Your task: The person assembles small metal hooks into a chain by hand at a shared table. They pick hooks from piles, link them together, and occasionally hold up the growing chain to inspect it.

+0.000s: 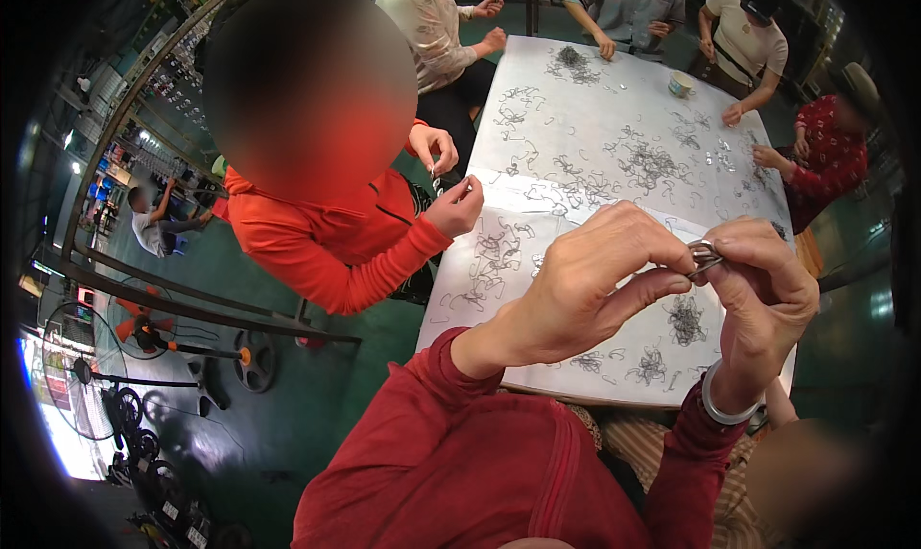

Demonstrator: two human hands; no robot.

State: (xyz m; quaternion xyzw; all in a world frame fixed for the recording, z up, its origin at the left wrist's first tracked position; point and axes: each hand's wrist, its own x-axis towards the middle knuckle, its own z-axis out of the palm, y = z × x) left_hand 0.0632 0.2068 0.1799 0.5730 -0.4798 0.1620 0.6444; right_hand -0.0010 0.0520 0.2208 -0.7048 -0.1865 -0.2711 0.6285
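Note:
Raised above the near side of the table, my left hand (600, 266) and my right hand (763, 295) meet fingertip to fingertip. Pinched between them is a small piece of shiny bent metal wire (705, 256), partly hidden by the fingers. Thumb and forefinger of each hand are closed on it. Whether it is one wire or two joined, I cannot make out. Under my hands lies a dark heap of bent wire hooks (685, 321), with another small pile (650, 365) closer to me.
Bent wires (652, 155) lie scattered across the white tabletop (585, 98). A cup (680, 84) stands at the far right. A co-worker in orange (317, 237) sits at my left, handling small metal pieces; others sit around the far and right edges. Fans (144, 333) stand at the left.

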